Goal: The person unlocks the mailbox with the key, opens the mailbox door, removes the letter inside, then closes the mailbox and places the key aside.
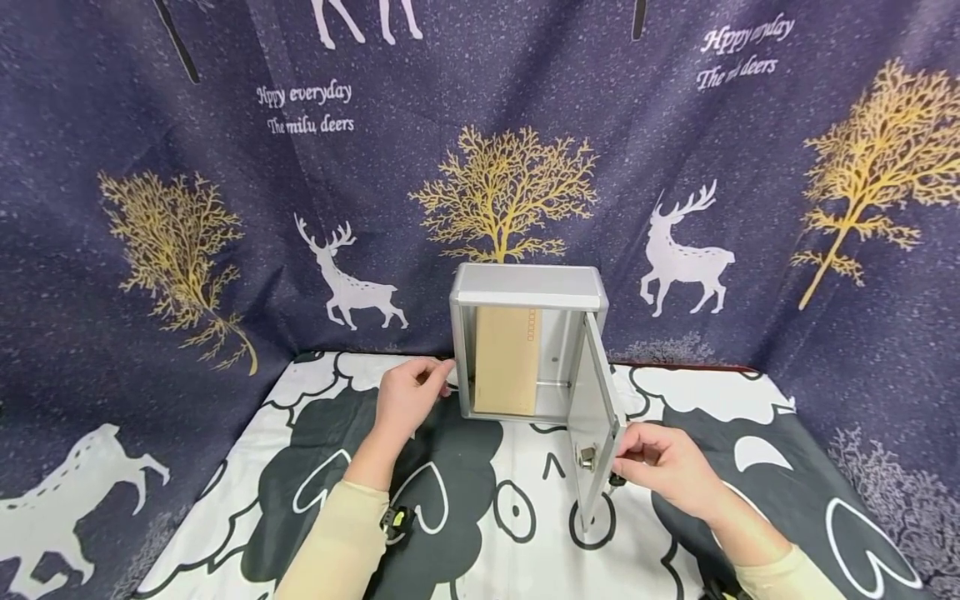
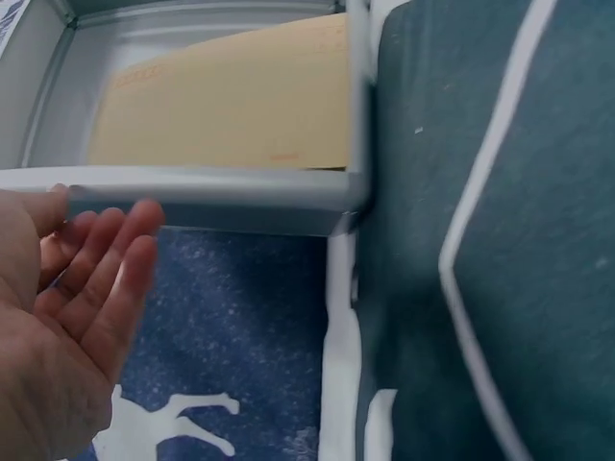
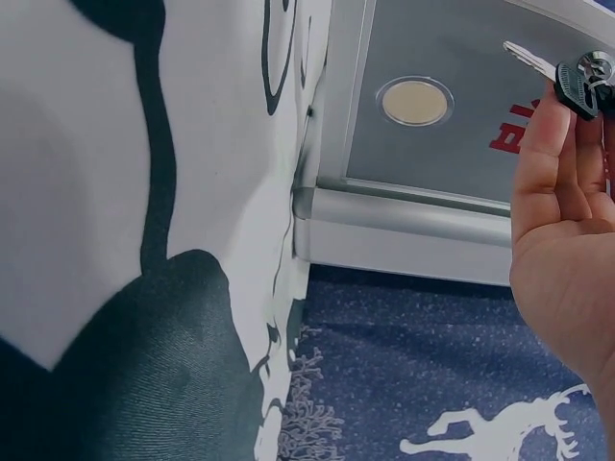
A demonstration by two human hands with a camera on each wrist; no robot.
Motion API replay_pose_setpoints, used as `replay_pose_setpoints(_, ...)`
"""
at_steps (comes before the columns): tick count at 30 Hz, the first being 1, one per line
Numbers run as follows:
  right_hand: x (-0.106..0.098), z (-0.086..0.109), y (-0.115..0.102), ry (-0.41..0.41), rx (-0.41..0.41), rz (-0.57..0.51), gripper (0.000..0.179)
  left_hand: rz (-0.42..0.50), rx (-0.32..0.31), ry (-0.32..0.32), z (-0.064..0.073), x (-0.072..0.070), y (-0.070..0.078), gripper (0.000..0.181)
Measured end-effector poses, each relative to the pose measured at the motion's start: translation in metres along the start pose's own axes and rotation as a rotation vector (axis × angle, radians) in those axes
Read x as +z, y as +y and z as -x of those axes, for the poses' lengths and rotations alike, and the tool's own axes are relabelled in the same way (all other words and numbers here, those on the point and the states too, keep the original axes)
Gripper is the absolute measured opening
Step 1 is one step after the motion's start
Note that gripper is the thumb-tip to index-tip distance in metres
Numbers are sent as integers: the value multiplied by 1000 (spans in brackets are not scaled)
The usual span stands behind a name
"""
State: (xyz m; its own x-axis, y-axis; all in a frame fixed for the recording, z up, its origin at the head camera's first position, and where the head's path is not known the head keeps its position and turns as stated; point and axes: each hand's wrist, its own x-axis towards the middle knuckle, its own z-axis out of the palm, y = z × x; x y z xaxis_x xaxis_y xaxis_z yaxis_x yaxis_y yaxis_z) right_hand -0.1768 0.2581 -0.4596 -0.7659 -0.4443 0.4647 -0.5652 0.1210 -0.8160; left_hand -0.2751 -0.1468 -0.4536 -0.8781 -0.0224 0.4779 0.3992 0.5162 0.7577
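A grey metal mailbox [image 1: 528, 283] stands at the back of the cloth, its door [image 1: 592, 417] swung outward on the right side. Tan envelopes [image 1: 504, 362] stand inside it. My left hand [image 1: 414, 392] is at the box's left side, thumb by the front rim and fingers loosely extended in the left wrist view. At the door's outer face, my right hand [image 1: 663, 467] pinches a key at the lock [image 3: 596, 65]; a second key [image 3: 533, 62] with a black head dangles beside the fingers. The pinched key is mostly hidden. A latch [image 1: 587, 457] shows on the door's inner face.
A black-and-white patterned cloth [image 1: 517, 550] covers the table. Behind the box hangs a dark blue curtain [image 1: 420, 100] printed with deer and trees. A round window [image 3: 414, 102] and red lettering [image 3: 509, 134] mark the door's outer face.
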Motion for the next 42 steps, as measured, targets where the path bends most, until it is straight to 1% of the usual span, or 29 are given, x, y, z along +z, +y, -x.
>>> replay_pose_setpoints(3, 0, 0, 0, -2, -3, 0, 34, 50, 6, 24, 1, -3, 4, 27)
replay_pose_setpoints(5, 0, 0, -1, -4, -5, -1, 33, 71, 33, 29, 2, -2, 9, 26)
replay_pose_setpoints(8, -1, 1, -3, -3, -3, 3, 29, 106, 88, 19, 5, 2, 20, 22)
replay_pose_setpoints(11, -2, 2, -4, 4, 3, 16, 26, 123, 132, 6, 10, 7, 34, 15)
replay_pose_setpoints(13, -2, 3, -4, 5, 10, 19, 24, 120, 141, 11, 13, 11, 43, 12)
replay_pose_setpoints(15, -2, 4, -4, 5, 16, 20, 23, 103, 144, 17, 16, 16, 51, 13)
replay_pose_setpoints(18, 0, 3, -4, 10, 16, 9, 25, 70, 136, 21, 18, 24, 60, 22)
replay_pose_setpoints(20, 1, 2, -3, 13, 10, 4, 29, 51, 127, 9, 17, 30, 64, 28)
replay_pose_setpoints(23, 2, 1, -3, 15, -5, -4, 34, 28, 99, -24, 15, 38, 70, 38)
replay_pose_setpoints(25, 3, 1, -3, 20, -8, -3, 35, 1, 67, -57, 13, 42, 74, 48)
replay_pose_setpoints(28, 2, 2, -3, 29, -3, 1, 35, -49, 20, -106, 12, 47, 80, 64)
replay_pose_setpoints(31, 1, 2, -2, 30, 3, 11, 34, -88, -20, -138, 11, 51, 85, 76)
replay_pose_setpoints(36, 0, 1, -1, 17, 4, 18, 33, -103, -66, -157, 10, 60, 85, 85)
replay_pose_setpoints(42, 0, 0, -2, 14, 0, 3, 33, -95, -93, -182, 7, 71, 84, 101)
